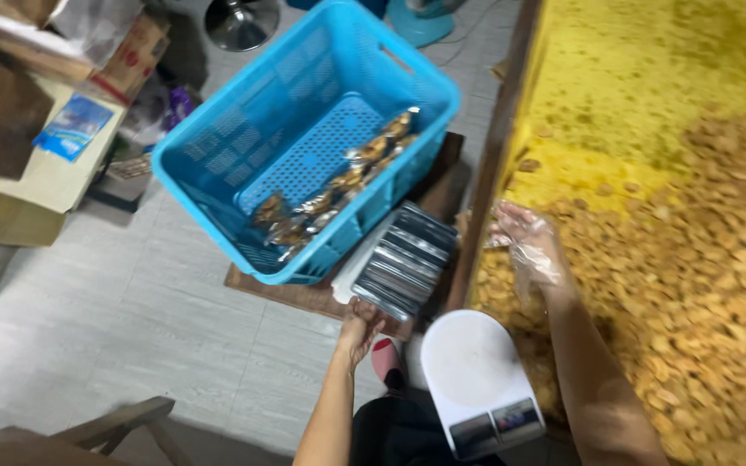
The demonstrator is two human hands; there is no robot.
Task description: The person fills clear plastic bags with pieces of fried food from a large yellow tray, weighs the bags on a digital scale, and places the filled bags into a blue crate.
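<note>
My left hand (360,326) reaches down and grips the near edge of a stack of shiny silver pouches (407,259) lying on a wooden board beside a blue plastic basket (218,164). Several filled clear packets (338,185) of brown snacks lie in a row inside the basket. My right hand (528,246), in a clear plastic glove, rests with fingers spread over a heap of small golden-brown snack pieces (701,276) on a yellow-lined table; it holds nothing that I can see.
A white kitchen scale (477,380) sits at the table's near corner, between my arms. Cardboard boxes (36,138) stand at the left on the grey tiled floor. A fan base (239,22) is beyond the basket. A wooden chair part (123,427) shows at bottom left.
</note>
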